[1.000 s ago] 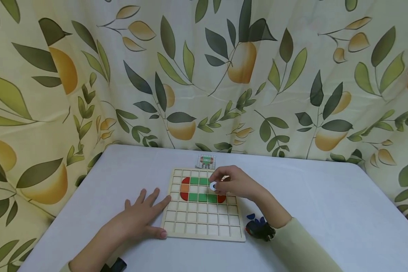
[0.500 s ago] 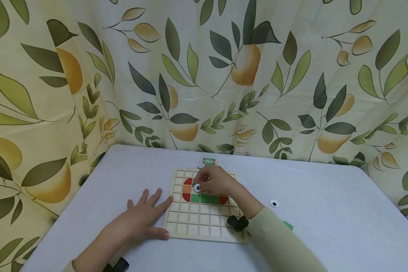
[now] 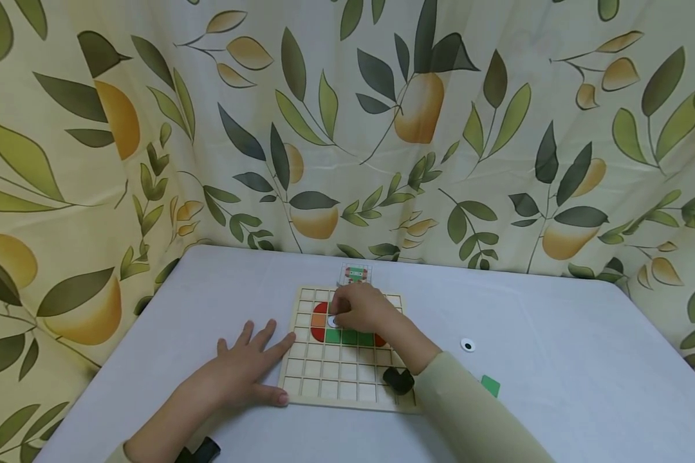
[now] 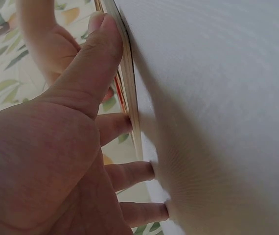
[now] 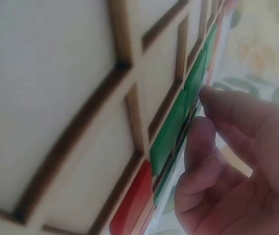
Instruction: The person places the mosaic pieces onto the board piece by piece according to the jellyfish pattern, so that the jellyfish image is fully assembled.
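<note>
A wooden grid board [image 3: 331, 371] lies on the white table. Red, orange and green pieces [image 3: 356, 337] fill some cells in its upper half. My right hand [image 3: 363, 308] pinches a white round eye piece [image 3: 332, 321] at the cell right of the orange piece [image 3: 319, 320]; the hand partly hides it. In the right wrist view, thumb and finger meet beside the green pieces [image 5: 169, 132]. My left hand [image 3: 240, 370] lies spread at the board's left side. In the left wrist view, its thumb rests against the board's edge [image 4: 129, 83].
Another eye piece [image 3: 468, 345] and a green square [image 3: 490, 386] lie on the table right of the board. Beyond the board is a small picture card [image 3: 356, 274]. A patterned curtain [image 3: 347, 128] hangs behind the table.
My right hand has moved left across the board with the eye piece, then down slightly at the cell. My left hand keeps its place. The loose eye piece and green square have come into view.
</note>
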Demonstrator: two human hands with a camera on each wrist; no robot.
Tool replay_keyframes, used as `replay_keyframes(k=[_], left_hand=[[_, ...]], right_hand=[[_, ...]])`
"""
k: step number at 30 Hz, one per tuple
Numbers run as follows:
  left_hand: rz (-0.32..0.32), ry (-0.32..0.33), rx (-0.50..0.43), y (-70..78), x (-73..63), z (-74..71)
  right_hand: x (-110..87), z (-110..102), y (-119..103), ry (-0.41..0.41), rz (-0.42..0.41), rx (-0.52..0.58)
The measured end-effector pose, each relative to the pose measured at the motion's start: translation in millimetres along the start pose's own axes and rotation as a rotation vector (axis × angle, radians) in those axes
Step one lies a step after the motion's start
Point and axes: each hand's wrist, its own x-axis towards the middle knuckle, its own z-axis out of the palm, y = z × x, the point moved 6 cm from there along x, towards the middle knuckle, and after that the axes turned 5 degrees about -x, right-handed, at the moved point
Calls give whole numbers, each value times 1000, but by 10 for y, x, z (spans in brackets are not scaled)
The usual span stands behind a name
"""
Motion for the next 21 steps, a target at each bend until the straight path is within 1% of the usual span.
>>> replay_keyframes(k=[5, 10, 14, 18, 21], left_hand=[[4, -1, 0, 21, 4, 1], [1, -5, -2, 45, 13, 1], [-6, -8, 4, 45, 20, 7], [-23, -13, 8, 16, 16, 17], [-30, -8, 5, -5, -7, 12]], right_hand=[[-131, -115, 136, 61, 41, 75], [-396, -310, 352, 87, 64, 160], [-663, -484, 619, 113, 114, 189], [-913, -659, 933, 158, 180, 220], [-1056, -747, 1140, 164, 199, 231]])
